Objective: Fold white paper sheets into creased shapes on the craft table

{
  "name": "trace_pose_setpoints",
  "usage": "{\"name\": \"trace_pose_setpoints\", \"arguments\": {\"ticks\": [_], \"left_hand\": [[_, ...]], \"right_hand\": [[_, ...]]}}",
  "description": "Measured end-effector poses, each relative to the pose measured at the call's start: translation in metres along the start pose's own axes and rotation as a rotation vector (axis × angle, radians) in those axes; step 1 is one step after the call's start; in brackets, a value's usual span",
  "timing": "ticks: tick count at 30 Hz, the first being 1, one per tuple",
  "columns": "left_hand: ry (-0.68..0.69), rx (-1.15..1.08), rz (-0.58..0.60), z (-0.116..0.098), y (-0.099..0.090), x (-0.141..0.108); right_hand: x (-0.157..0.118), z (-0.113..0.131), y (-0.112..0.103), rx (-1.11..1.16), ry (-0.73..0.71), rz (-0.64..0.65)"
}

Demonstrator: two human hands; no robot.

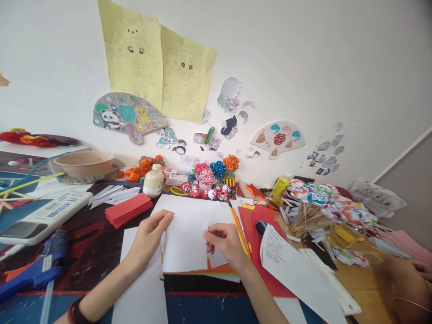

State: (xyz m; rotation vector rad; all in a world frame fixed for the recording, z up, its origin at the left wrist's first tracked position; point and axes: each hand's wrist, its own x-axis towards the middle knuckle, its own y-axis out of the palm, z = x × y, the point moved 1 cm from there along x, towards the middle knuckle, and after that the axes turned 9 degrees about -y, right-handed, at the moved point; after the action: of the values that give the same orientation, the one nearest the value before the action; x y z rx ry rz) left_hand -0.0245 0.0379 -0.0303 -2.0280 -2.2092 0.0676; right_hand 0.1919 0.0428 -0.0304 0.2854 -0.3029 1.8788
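A white sheet of paper [186,238] is held up between my two hands over a stack of white and orange paper. My left hand [152,231] pinches its left edge near the top, thumb against the paper. With thumb and curled fingers, my right hand [222,240] grips the right edge a little lower. Another white sheet [140,288] lies under my left forearm. To the left of the stack is a pile of red paper strips [128,209]. Red sheets [275,274] lie to the right, partly under a printed white page [293,265].
A blue glue gun [43,265] and a white power strip [47,216] lie at the left. Behind the paper stand a glue bottle [154,181] and paper flowers [205,174]. Wooden sticks [308,218] lie at right. Another person's hand [401,279] is at the right edge.
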Motion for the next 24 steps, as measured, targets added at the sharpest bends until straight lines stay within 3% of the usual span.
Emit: {"name": "trace_pose_setpoints", "arguments": {"ticks": [5,13,18,24], "left_hand": [[-0.024,0.041,0.062,0.0009,0.0007,-0.0003],[0.021,0.079,0.025,0.0037,-0.0023,0.0018],[-0.010,0.083,0.113,0.0002,-0.0017,0.0010],[0.063,0.155,0.032,0.0015,-0.0048,0.0000]], "right_hand": [[0.0007,0.0038,-0.0032,-0.034,-0.015,-0.027],[-0.0001,0.0045,-0.0020,-0.047,-0.018,-0.025],[0.0001,0.0055,-0.0051,-0.048,-0.030,-0.061],[0.0004,0.0041,-0.0048,-0.050,-0.030,-0.061]]}}
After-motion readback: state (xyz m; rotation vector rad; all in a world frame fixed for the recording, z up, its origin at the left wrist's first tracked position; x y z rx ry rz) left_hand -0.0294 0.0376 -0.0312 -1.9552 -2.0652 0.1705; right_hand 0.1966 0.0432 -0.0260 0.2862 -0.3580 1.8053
